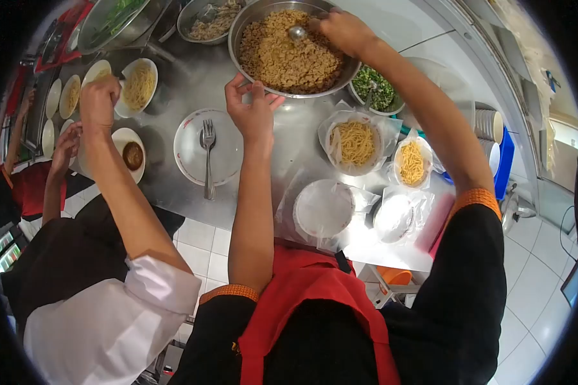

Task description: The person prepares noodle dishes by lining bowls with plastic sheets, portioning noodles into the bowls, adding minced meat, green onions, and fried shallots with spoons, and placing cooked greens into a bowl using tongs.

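A large steel bowl (233, 48) of brown minced meat (282, 54) stands at the back of the steel table. My left hand (253, 110) grips the bowl's near rim, thumb and fingers around the edge. My right hand (347, 32) is closed at the bowl's far right side, on the handle of a metal spoon (297, 33) whose rounded end rests on the mince; most of the handle is hidden. Below my right forearm are a lined bowl of noodles (354, 144) and a smaller lined bowl of yellow noodles (411, 163). Two plastic-lined bowls (324, 206) (394, 217) hold no visible food.
A white plate (189, 160) with a fork and spoon (208, 157) lies left of my forearm. Chopped greens (374, 88) fill a bowl at right. A co-worker's hand (98, 106) and white sleeve (160, 289) reach in at left, among noodle bowls (138, 86). Stacked cups (489, 125) stand right.
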Available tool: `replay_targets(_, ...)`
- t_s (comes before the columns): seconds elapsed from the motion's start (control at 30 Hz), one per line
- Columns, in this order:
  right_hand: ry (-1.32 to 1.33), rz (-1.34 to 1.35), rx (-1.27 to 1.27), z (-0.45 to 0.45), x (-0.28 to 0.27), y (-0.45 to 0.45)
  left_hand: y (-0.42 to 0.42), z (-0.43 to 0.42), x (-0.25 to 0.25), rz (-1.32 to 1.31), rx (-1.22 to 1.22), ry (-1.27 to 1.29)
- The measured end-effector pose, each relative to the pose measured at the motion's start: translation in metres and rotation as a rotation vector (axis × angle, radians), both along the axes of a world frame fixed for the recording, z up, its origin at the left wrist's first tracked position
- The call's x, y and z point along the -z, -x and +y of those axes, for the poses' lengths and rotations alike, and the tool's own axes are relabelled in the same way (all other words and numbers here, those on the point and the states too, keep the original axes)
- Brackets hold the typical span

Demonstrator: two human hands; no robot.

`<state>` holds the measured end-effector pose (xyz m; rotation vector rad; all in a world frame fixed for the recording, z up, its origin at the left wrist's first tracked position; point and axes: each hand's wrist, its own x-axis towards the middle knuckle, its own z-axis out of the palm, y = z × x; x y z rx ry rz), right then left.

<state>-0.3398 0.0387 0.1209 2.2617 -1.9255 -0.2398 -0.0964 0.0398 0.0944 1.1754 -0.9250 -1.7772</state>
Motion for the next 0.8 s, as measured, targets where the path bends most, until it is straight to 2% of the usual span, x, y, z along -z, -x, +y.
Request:
replay_targets(0.03, 0.063, 0.039, 0.114, -0.004, 0.000, -0.004, -0.001, -0.001, -0.001, 0.016, 0.000, -0.012)
replay_targets(0.1, 0.072, 0.079, 0.134, 0.007, 0.004, -0.017, -0.002, -0.001, -0.003, 0.012, 0.004, -0.030)
replay_targets(0.17, -0.241, -0.054, 0.315, 0.016, -0.013, -0.045, -0.002, -0.003, -0.004, 0.015, -0.004, -0.051)
replay_targets(0.23, -0.270, -0.144, 0.367, 0.022, 0.004, -0.051, -0.003, -0.004, -0.003, 0.017, 0.016, -0.067)
replay_targets(0.3, -0.167, -0.430, 0.354, 0.025, 0.022, -0.047, -0.004, -0.005, -0.003, 0.031, 0.025, -0.074)
replay_targets(0.37, -0.154, -0.511, 0.383, 0.020, 0.011, -0.043, -0.006, -0.004, -0.003, 0.046, 0.035, -0.076)
replay_targets(0.47, -0.367, -0.979, 0.634, 0.018, -0.004, -0.028, -0.008, 0.009, -0.004, 0.072, -0.001, -0.066)
replay_targets(0.5, -0.359, -0.980, 0.636, 0.020, -0.004, -0.027, -0.010, 0.016, -0.005, 0.007, 0.007, -0.041)
replay_targets(0.57, -0.328, -1.319, 0.738, 0.024, -0.009, -0.023, -0.014, 0.030, -0.009, -0.051, 0.024, -0.012)
replay_targets(0.63, -0.311, -1.352, 0.762, 0.026, -0.009, -0.026, -0.020, 0.044, -0.011, -0.116, 0.157, 0.055)
replay_targets(0.8, -0.210, -1.543, 0.814, 0.034, -0.017, -0.032, -0.033, 0.057, -0.005, -0.271, 0.287, 0.190)
